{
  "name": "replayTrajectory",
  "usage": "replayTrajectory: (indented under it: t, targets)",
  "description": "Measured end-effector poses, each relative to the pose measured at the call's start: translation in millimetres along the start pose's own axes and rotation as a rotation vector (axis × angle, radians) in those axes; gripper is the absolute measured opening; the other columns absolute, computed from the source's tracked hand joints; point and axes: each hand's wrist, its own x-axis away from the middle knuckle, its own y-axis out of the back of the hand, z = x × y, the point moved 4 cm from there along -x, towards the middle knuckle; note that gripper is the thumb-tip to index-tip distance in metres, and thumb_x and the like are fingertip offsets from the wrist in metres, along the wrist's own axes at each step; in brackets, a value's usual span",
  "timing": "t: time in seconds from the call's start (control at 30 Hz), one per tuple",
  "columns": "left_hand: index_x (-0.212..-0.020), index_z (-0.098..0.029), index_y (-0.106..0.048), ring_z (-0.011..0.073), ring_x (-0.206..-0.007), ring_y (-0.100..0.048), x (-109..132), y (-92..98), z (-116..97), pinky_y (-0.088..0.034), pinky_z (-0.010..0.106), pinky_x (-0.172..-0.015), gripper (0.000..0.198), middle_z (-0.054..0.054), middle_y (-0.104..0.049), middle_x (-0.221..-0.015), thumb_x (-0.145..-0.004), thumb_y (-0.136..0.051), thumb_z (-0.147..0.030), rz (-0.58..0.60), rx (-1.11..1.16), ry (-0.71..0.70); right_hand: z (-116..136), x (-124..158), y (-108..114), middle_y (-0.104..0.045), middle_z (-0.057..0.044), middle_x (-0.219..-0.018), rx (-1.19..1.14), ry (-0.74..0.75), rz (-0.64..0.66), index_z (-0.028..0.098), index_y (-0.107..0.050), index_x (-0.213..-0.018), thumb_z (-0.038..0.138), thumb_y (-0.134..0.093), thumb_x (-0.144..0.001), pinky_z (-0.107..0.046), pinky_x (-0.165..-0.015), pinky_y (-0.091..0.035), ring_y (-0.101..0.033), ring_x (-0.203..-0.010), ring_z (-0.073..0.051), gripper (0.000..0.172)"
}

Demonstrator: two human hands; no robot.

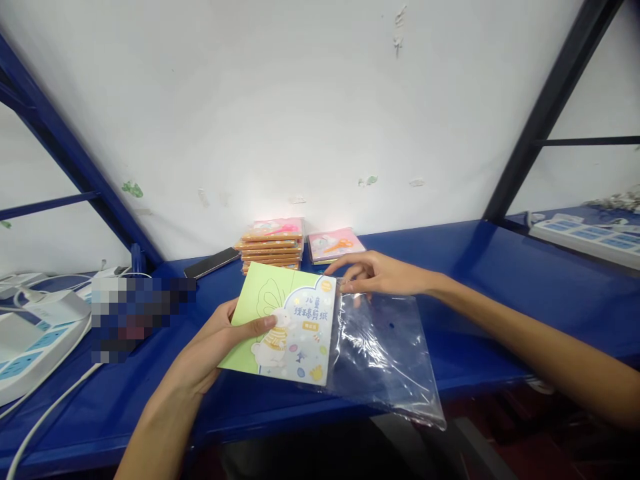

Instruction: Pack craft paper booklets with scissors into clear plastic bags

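My left hand grips a children's paper-cutting pad by its left side, thumb on top. The pad has a pale cover with a rabbit and Chinese lettering, beside a light green sheet with a line drawing. At the pad's upper right corner, my right hand pinches the edge of a clear plastic bag. The bag spreads to the right of the pad, over the table's front edge. Whether the pad's right edge lies inside the bag's mouth I cannot tell.
Behind the pad stand a stack of wrapped packs with pink scissors on top and a lower stack with orange scissors. A phone lies left of them on the blue table. Power strips and white cables crowd the left.
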Motion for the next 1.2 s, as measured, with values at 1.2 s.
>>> replayTrajectory:
  t: [1.2]
  targets:
    - [-0.117,-0.013,-0.068,0.0315,-0.085,-0.079,-2.0,-1.7,1.8,-0.065,0.035,-0.067,0.058,0.015,-0.081,-0.101,-0.067,-0.091,-0.032,-0.017,-0.008,0.016,1.9,0.6,-1.6,-0.075,-0.008,-0.113,0.03,0.029,0.007,0.026,-0.062,-0.138,0.042,-0.068,-0.093,-0.032,-0.071,-0.055,-0.072,-0.09,-0.02,0.048]
